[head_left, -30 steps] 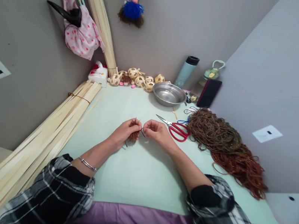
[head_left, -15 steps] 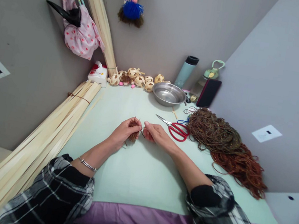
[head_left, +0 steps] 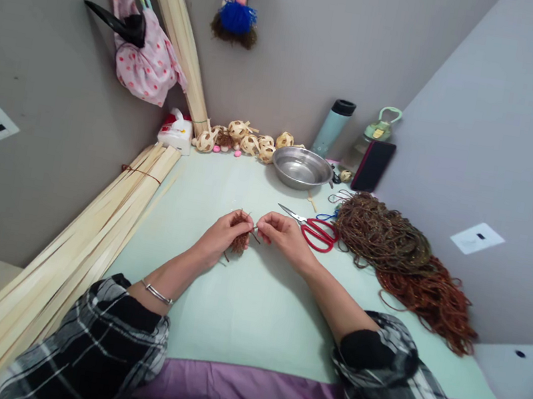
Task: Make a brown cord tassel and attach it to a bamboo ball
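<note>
My left hand (head_left: pixel 224 235) is closed around a small brown yarn tassel (head_left: pixel 239 242), whose frayed strands hang below the fingers. A loose yarn end dangles under that palm. Close by on the right, my right hand (head_left: pixel 280 234) pinches a dark strand of yarn (head_left: pixel 256 230) that runs out of the tassel. The two sets of fingertips are almost touching above the table. Red-handled scissors (head_left: pixel 316 232) lie just beyond my right hand, their blades pointing left.
Brown and rust yarn (head_left: pixel 382 238) is heaped at the right. A steel bowl (head_left: pixel 302 165), woven balls (head_left: pixel 249 145), a blue tumbler (head_left: pixel 332 129) and a phone (head_left: pixel 373 166) stand at the back. Pale flat strips (head_left: pixel 86 252) line the left side.
My right hand has shifted slightly, its fingers now drawn together at the strand beside the tassel. My left hand stays nearly where it was.
</note>
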Action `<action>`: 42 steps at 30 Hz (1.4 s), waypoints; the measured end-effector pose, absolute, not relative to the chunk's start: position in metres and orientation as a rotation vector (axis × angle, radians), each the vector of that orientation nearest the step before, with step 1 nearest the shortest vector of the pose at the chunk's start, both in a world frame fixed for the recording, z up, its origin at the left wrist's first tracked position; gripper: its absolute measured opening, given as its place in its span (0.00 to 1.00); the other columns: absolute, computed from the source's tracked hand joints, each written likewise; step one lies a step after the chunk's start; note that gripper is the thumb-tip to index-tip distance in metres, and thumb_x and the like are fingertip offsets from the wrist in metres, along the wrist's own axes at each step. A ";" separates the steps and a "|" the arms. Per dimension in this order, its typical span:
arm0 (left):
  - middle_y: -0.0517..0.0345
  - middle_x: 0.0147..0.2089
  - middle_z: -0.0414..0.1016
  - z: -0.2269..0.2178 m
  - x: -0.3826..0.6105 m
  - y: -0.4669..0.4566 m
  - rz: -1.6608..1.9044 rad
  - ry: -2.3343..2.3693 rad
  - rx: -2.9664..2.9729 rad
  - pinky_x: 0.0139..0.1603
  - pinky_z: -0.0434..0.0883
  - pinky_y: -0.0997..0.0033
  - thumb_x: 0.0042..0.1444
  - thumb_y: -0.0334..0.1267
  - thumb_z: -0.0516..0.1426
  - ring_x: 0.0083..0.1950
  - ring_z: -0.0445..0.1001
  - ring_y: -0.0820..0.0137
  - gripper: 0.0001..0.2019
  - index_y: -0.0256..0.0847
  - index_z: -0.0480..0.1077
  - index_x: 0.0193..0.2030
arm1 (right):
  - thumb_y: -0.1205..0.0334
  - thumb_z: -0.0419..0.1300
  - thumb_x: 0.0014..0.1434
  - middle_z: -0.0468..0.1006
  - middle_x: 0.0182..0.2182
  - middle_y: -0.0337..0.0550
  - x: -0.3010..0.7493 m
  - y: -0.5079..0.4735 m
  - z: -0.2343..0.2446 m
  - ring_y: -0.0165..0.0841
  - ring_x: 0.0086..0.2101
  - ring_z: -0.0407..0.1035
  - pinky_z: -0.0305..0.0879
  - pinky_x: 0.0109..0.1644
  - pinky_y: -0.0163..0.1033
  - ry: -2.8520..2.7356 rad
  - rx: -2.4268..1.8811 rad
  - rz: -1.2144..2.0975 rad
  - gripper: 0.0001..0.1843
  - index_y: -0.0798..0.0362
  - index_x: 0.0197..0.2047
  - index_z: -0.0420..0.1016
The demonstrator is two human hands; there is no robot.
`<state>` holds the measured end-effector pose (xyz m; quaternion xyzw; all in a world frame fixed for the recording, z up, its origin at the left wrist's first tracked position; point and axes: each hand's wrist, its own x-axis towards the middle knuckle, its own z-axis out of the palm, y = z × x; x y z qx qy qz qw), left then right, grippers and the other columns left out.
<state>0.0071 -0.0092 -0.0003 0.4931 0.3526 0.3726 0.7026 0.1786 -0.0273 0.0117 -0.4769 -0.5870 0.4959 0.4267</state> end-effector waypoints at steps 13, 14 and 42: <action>0.62 0.23 0.67 0.002 0.007 -0.010 0.755 0.827 1.118 0.25 0.64 0.78 0.50 0.40 0.61 0.22 0.67 0.77 0.09 0.38 0.67 0.33 | 0.47 0.67 0.52 0.73 0.24 0.38 0.178 -0.027 0.010 0.26 0.23 0.62 0.59 0.28 0.34 -1.451 -1.174 1.266 0.19 0.56 0.31 0.73; 0.62 0.23 0.67 0.002 0.007 -0.010 0.755 0.833 1.116 0.25 0.64 0.77 0.50 0.40 0.61 0.22 0.67 0.77 0.09 0.38 0.67 0.33 | 0.48 0.67 0.52 0.73 0.24 0.38 0.178 -0.027 0.011 0.26 0.23 0.63 0.59 0.28 0.34 -1.446 -1.173 1.266 0.18 0.56 0.31 0.73; 0.62 0.23 0.66 0.003 0.006 -0.010 0.714 0.822 1.137 0.24 0.63 0.77 0.50 0.40 0.60 0.22 0.66 0.77 0.09 0.38 0.67 0.32 | 0.48 0.67 0.52 0.72 0.23 0.37 0.177 -0.028 0.013 0.26 0.22 0.62 0.58 0.27 0.34 -1.448 -1.145 1.279 0.18 0.55 0.31 0.73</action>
